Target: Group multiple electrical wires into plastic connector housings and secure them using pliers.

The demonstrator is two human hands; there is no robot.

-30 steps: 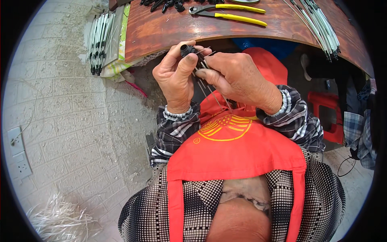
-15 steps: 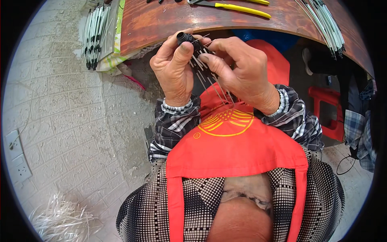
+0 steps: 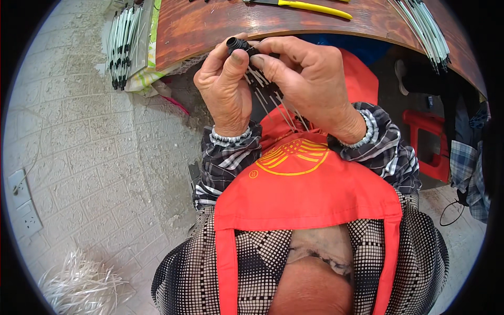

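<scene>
- A glossy reddish-brown wooden table curves across 12 o'clock, bearing yellow-handled pliers.
- Pale black-tipped rods jut past its edge at 2 o'clock; a brick-patterned whitish surface opens out at 9.
- Just short of that edge, the left hand pinches a black ribbed plastic tube.
- The right hand bends its fingers at the tube's 3 o'clock side; what they grip, I cannot tell.

Pale tiles: bright, lit fr. above
Tabletop: soft glare nr front edge
Under-table gap: dim, shadowed
Rod bundle: dark bits merge, detail unclear
Socket plate: fisheye-skewed, nr blk rim
</scene>
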